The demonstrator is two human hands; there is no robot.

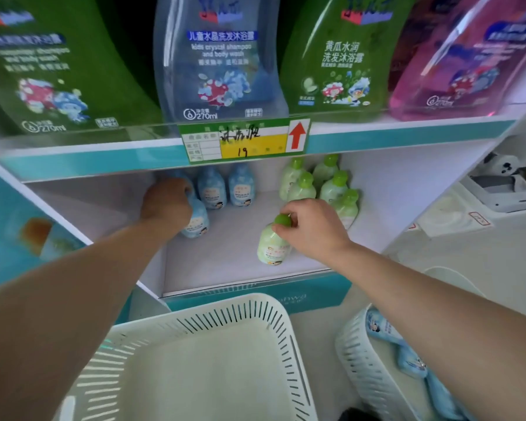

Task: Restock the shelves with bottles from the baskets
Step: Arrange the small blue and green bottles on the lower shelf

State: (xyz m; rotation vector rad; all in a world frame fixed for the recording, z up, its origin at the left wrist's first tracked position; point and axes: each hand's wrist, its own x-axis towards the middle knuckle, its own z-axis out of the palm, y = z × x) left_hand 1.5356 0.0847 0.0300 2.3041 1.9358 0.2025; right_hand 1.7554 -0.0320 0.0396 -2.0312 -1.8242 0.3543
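Note:
On the lower shelf (231,262) my right hand (313,229) pinches the round green cap of a small green bottle (272,246) that stands upright near the front. My left hand (166,202) grips the top of a small blue bottle (196,221) further left. Two more blue bottles (225,186) stand behind it at the back. Several green bottles (322,185) are grouped at the back right. A white slotted basket (195,323) sits below the shelf with nothing visible in it. A second white basket (362,357) at the lower right holds blue bottles (407,357).
The upper shelf carries large green, clear blue and pink shampoo bottles (219,56), with a price tag (243,141) on its edge. The lower shelf has bare floor between the two bottle groups. A white device (498,189) sits to the right of the shelving.

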